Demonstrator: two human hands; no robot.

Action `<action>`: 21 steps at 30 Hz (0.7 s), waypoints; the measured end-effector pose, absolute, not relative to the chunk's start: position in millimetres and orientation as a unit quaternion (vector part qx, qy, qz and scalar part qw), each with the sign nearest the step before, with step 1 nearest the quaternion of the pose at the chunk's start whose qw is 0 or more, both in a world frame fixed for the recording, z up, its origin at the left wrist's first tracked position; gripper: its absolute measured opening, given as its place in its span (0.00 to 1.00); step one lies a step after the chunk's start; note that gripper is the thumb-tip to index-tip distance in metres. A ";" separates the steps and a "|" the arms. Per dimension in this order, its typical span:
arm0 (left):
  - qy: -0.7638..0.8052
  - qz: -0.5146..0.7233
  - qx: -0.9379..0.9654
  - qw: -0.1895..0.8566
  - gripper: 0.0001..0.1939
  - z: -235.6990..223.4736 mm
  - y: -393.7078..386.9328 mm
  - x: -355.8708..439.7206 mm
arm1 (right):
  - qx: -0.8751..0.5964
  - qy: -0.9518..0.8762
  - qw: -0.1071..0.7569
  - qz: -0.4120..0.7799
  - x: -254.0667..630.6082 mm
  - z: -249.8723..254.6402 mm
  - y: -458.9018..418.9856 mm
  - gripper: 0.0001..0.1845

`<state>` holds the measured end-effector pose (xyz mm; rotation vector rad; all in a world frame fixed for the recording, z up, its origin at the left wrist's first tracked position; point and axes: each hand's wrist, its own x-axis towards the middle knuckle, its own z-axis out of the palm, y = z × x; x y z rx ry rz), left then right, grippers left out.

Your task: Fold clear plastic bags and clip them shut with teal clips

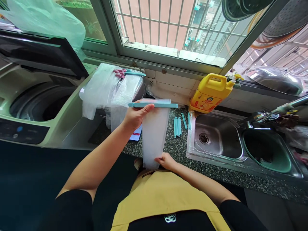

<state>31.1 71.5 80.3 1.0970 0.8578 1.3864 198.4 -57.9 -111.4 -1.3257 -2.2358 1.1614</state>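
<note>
A frosted, translucent plastic bag (155, 138) hangs flat over the counter's front edge. Across its upper end lies a long light-blue bag sealing clip (166, 105). My left hand (136, 117) grips the clip and the bag's top, thumb in front and the other fingers mostly hidden behind. Lower down, my right hand (167, 161) pinches the bag's bottom right side. Several more blue sealing clips (177, 126) lie on the speckled counter to the right of the bag. A phone (136, 133) with a lit screen is partly covered by my left hand and the bag.
A stack of clear plastic bags (101, 86) drapes at the back left, beside an open washing machine (45, 128). A yellow jug (209, 93) stands behind the steel sink (216, 134). A green basin (267, 150) sits in the sink's right side. The granite counter (180, 146) runs along the window.
</note>
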 end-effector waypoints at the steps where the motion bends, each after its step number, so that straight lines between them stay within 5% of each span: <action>1: 0.365 0.582 0.465 0.558 0.21 80.0 71.1 29.9 | -0.451 -0.784 0.132 0.406 200.1 -114.2 -59.6 0.15; 5: 0.368 0.572 0.464 0.568 0.20 77.1 67.3 25.8 | -0.441 -0.802 0.137 0.379 226.2 -91.3 -46.9 0.04; 8: 0.364 0.564 0.475 0.569 0.21 74.2 60.4 26.5 | -0.480 -0.769 0.382 0.179 257.7 -37.5 -19.8 0.14; 10: 0.369 0.554 0.482 0.570 0.21 72.7 54.4 28.8 | -0.435 -0.766 0.473 0.023 271.3 4.1 -1.1 0.18; 13: 0.380 0.533 0.494 0.572 0.23 72.3 45.9 30.1 | -0.367 -0.818 0.431 -0.099 270.6 51.6 18.7 0.20; 21: 0.368 0.500 0.493 0.610 0.26 74.5 34.3 -4.4 | -0.254 -0.888 0.346 -0.167 217.7 82.3 52.7 0.14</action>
